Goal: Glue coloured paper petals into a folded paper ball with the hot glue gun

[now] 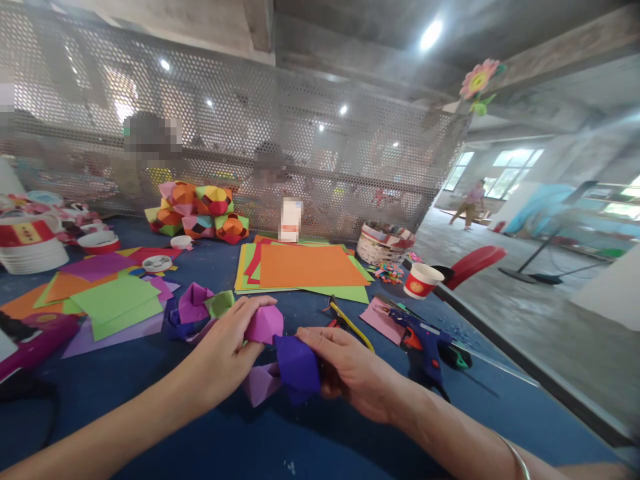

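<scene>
My left hand (244, 328) is closed on a pink folded paper piece (266, 325), thumb below and fingers over its top. Close beside it, my right hand (345, 363) grips a dark blue folded paper piece (299, 370) by its right side. The two pieces meet or nearly meet at their edges; whether they are joined I cannot tell. A lilac folded piece (263, 385) shows below them, against the blue one. Behind my left wrist lie more folded pieces in purple (194, 303), green (220, 304) and dark blue. Some of my right fingers are hidden behind the blue paper.
Coloured sheets (310, 267) are stacked ahead, with green squares (115, 303) at left. Folded paper balls (200, 210) stand by the mesh screen. A blue glue gun (425, 343), yellow-handled pliers (353, 323), a paper cup (423, 280) and a woven basket (383, 243) are at right.
</scene>
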`<state>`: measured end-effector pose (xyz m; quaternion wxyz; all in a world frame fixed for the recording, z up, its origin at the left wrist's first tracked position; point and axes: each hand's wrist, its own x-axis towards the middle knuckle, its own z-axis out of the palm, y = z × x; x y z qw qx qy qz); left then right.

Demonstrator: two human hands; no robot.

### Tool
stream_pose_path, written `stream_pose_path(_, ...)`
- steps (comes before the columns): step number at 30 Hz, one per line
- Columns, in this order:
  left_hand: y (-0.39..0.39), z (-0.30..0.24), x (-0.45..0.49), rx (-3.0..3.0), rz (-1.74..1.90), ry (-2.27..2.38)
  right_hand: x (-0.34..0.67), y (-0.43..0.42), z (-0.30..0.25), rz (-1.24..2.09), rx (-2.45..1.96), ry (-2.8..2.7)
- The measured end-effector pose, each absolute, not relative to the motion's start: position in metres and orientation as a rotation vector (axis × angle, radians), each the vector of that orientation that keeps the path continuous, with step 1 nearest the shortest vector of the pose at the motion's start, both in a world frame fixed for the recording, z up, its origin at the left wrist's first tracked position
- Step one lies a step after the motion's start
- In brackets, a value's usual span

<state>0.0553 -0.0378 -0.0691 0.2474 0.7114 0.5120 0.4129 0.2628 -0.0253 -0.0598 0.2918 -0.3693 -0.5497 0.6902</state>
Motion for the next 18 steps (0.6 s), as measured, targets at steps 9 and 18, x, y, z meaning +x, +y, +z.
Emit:
stream_pose_path(9,-0.036,-0.081,0.053,1.951,1.177,1.344,0.264,-0.026,-0.058,1.802,-1.074,-1.426)
stream_pose_path(18,-0.046,-0.061,0.061,2.029,0.978,1.51,0.265,-0.025,-0.055,1.783,-1.096,-1.53)
